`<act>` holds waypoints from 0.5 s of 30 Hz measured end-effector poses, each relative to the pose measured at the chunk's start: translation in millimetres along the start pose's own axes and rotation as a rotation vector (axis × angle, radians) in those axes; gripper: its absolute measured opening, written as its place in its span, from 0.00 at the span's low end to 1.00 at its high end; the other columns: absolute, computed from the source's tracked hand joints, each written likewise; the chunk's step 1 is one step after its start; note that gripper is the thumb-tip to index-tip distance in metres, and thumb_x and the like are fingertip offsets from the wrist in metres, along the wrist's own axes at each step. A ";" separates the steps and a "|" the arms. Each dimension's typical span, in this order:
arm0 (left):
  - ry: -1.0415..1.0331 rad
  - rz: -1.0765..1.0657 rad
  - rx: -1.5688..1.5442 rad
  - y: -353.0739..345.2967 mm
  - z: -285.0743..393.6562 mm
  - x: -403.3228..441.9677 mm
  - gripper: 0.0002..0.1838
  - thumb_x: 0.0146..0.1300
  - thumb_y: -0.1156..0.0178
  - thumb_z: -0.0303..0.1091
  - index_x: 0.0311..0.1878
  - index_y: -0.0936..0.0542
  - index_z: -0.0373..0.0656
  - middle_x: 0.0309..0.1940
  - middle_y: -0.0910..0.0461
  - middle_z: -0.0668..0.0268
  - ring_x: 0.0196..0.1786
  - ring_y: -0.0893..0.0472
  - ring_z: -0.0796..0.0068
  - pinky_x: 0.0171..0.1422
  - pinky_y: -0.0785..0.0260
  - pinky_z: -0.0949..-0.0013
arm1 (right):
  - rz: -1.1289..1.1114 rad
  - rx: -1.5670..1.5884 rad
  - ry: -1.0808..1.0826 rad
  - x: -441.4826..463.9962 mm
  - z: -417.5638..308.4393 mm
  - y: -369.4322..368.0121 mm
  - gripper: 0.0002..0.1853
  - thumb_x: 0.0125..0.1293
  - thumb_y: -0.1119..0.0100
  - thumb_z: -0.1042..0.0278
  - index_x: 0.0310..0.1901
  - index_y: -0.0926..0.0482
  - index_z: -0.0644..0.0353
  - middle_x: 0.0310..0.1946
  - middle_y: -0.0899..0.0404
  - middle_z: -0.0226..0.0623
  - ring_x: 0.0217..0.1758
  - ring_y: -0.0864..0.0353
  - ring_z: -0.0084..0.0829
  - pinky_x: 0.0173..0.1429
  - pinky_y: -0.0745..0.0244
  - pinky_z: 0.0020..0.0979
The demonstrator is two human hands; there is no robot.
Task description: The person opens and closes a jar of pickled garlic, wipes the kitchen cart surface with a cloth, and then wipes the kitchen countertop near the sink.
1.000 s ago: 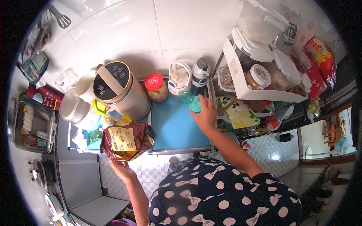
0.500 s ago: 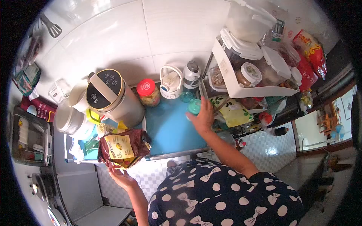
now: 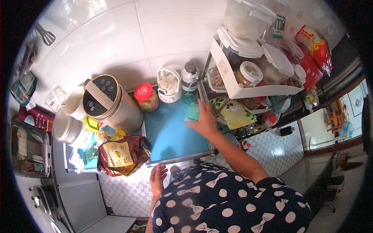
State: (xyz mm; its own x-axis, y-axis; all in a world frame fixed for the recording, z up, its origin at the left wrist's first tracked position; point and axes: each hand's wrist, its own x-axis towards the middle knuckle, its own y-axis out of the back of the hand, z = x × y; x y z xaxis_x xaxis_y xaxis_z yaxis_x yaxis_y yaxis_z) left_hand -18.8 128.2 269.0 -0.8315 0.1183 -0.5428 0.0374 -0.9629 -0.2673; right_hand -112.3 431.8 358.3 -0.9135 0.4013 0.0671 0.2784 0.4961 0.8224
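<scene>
My right hand (image 3: 206, 121) is wrapped round the side of a translucent teal cup (image 3: 192, 111) on the right part of the blue counter (image 3: 167, 136). Just behind it stands a second teal cup (image 3: 189, 98). My left hand (image 3: 157, 179) hangs in front of the counter edge, fingers loosely bent and apart, holding nothing. Nearest to it is a brown-red food bag (image 3: 121, 155) with a yellow label, lying at the front left of the counter. A white handled bottle (image 3: 169, 87) and a grey-lidded bottle (image 3: 190, 77) stand by the wall.
Left of the cups are a red-lidded jar (image 3: 145, 97) and a tall appliance with a black top (image 3: 116, 108). White tubs (image 3: 64, 126) crowd the far left. On the right, a white rack (image 3: 248, 92) holds food containers above a yellow-green patterned cloth (image 3: 235, 114).
My left hand has left the underside of the brown-red bag and moved right, toward my body. My right hand stays at the teal cup; the view has shifted slightly.
</scene>
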 end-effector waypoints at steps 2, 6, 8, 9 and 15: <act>-0.137 -0.168 0.236 -17.1 6.0 14.0 0.21 0.68 0.42 0.41 0.58 0.26 0.39 0.51 0.21 0.59 0.52 0.21 0.67 0.57 0.31 0.67 | 0.077 0.151 0.124 3.9 10.8 -6.7 0.52 0.52 0.30 0.46 0.71 0.47 0.65 0.63 0.37 0.63 0.65 0.34 0.56 0.67 0.37 0.47; -0.449 -0.361 0.594 -77.4 38.6 41.6 0.23 0.63 0.38 0.35 0.60 0.27 0.37 0.57 0.24 0.54 0.57 0.23 0.62 0.61 0.33 0.67 | 0.136 0.590 -0.031 45.7 20.9 -22.1 0.42 0.59 0.37 0.46 0.65 0.38 0.71 0.58 0.30 0.63 0.61 0.29 0.55 0.64 0.35 0.46; -0.615 -0.380 0.752 -111.9 51.7 62.9 0.30 0.61 0.36 0.36 0.65 0.32 0.37 0.63 0.30 0.51 0.63 0.28 0.59 0.66 0.37 0.63 | 0.045 0.686 -0.103 76.0 24.9 -22.7 0.35 0.61 0.38 0.51 0.62 0.33 0.71 0.54 0.25 0.58 0.58 0.25 0.52 0.61 0.32 0.44; -0.693 -0.377 0.815 -129.8 55.9 73.4 0.34 0.61 0.35 0.36 0.68 0.35 0.37 0.66 0.34 0.50 0.67 0.31 0.59 0.70 0.40 0.62 | 0.001 0.735 -0.136 85.6 27.0 -25.2 0.32 0.62 0.39 0.53 0.60 0.31 0.71 0.52 0.23 0.56 0.56 0.23 0.50 0.60 0.30 0.43; -0.860 -0.238 0.901 -199.5 63.3 101.5 0.52 0.51 0.28 0.42 0.73 0.49 0.33 0.67 0.37 0.44 0.70 0.37 0.49 0.73 0.45 0.59 | -0.081 0.733 -0.188 86.6 25.2 -40.5 0.24 0.62 0.41 0.70 0.59 0.28 0.68 0.50 0.21 0.44 0.51 0.22 0.34 0.55 0.28 0.32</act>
State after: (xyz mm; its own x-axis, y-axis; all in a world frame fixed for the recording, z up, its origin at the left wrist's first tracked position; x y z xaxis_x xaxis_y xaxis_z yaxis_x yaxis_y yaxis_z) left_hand -145.8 316.9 317.6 -0.8691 0.4407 0.2248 -0.2697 -0.8030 0.5315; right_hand -195.2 465.8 316.5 -0.8918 0.4335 -0.1293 0.3981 0.8878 0.2309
